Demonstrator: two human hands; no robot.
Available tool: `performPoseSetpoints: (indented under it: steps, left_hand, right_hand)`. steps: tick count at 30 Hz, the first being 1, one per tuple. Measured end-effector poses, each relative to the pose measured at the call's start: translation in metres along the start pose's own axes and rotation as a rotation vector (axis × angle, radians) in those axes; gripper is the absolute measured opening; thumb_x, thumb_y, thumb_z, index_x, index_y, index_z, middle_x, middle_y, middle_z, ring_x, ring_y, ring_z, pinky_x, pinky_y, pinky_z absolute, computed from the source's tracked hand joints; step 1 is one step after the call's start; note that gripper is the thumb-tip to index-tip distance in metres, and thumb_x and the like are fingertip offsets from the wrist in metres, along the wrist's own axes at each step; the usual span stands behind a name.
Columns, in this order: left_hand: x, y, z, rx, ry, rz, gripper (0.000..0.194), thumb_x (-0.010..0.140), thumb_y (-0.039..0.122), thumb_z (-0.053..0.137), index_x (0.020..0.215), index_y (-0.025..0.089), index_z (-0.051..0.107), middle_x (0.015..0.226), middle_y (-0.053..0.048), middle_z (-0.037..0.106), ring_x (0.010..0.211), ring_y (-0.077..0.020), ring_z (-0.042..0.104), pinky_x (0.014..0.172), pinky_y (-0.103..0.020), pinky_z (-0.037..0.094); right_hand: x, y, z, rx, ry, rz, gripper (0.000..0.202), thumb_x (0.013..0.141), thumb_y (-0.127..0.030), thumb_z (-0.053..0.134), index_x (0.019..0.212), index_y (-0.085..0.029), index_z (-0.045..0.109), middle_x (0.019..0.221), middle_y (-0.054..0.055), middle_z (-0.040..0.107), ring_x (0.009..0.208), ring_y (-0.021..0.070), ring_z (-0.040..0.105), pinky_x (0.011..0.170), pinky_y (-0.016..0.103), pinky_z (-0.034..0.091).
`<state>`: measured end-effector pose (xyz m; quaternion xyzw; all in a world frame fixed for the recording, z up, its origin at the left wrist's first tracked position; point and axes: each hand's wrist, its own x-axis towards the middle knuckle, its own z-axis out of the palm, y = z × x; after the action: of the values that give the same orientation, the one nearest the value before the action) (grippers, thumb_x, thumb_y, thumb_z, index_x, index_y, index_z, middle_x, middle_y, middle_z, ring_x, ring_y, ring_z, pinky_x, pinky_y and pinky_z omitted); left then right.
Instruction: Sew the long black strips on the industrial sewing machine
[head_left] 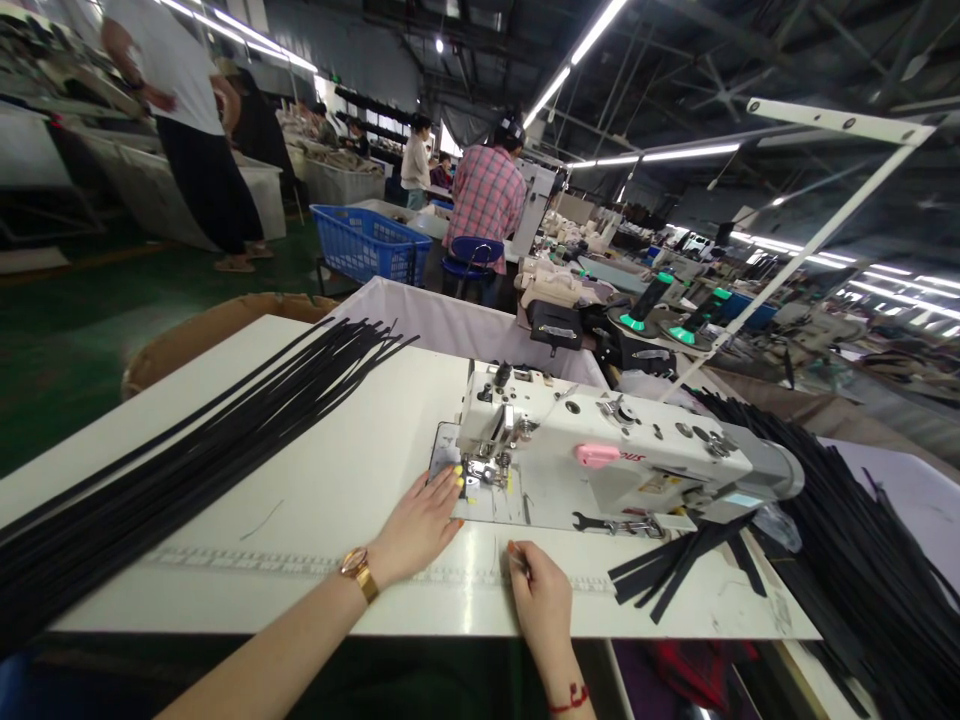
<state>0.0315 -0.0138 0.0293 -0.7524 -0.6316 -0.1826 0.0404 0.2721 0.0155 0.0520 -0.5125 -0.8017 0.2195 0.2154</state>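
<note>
My left hand (421,522), with a gold watch (360,572) at the wrist, lies flat with fingers stretched out. Its fingertips reach the metal plate beside the presser foot (480,472) of a white sewing machine (600,435). Nearer the table's front edge, my right hand (541,592) is closed, thumb and fingers pressed together. A small dark thing shows between those fingers, too little of it to name. A printed measuring tape (292,566) runs along the white table (390,400) under both hands.
Long black strips (225,440) lie across the table's left side, and more black strips (847,530) hang at the right. Short black strips (679,565) and a wrench (611,524) lie by the machine. Beyond are thread cones (649,303), a blue basket (367,245) and several people.
</note>
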Motion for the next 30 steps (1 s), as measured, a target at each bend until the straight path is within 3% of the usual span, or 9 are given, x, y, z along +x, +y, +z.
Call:
performPoseSetpoints:
  steps: [23, 26, 30]
  left_hand:
    - [0.004, 0.006, -0.005, 0.013, -0.03, -0.04, 0.049, 0.096, 0.034, 0.046, 0.138, 0.011, 0.047, 0.149, -0.015, 0.043, 0.138, -0.0297, 0.038, 0.113, -0.052, 0.033]
    - [0.007, -0.002, -0.006, -0.033, -0.009, -0.012, 0.047, 0.096, 0.033, 0.046, 0.138, 0.012, 0.047, 0.148, -0.013, 0.045, 0.136, -0.0283, 0.04, 0.113, -0.049, 0.034]
    - [0.026, -0.031, -0.01, -0.144, 0.022, -0.036, 0.035, 0.097, 0.026, 0.041, 0.127, 0.017, 0.057, 0.134, -0.01, 0.058, 0.122, -0.0243, 0.053, 0.108, -0.043, 0.041]
  right_hand:
    - [-0.003, 0.0, 0.001, -0.042, 0.001, -0.029, 0.025, 0.094, -0.034, 0.043, 0.091, -0.022, 0.066, 0.076, 0.001, 0.069, 0.068, 0.0176, 0.062, 0.063, 0.025, 0.037]
    - [-0.002, 0.001, 0.001, -0.051, 0.005, -0.037, 0.026, 0.094, -0.033, 0.042, 0.09, -0.022, 0.066, 0.076, 0.001, 0.069, 0.067, 0.0169, 0.061, 0.063, 0.025, 0.037]
    - [-0.002, 0.001, 0.0, -0.062, 0.015, -0.043, 0.027, 0.095, -0.033, 0.042, 0.089, -0.022, 0.065, 0.075, 0.001, 0.069, 0.066, 0.0159, 0.06, 0.062, 0.025, 0.036]
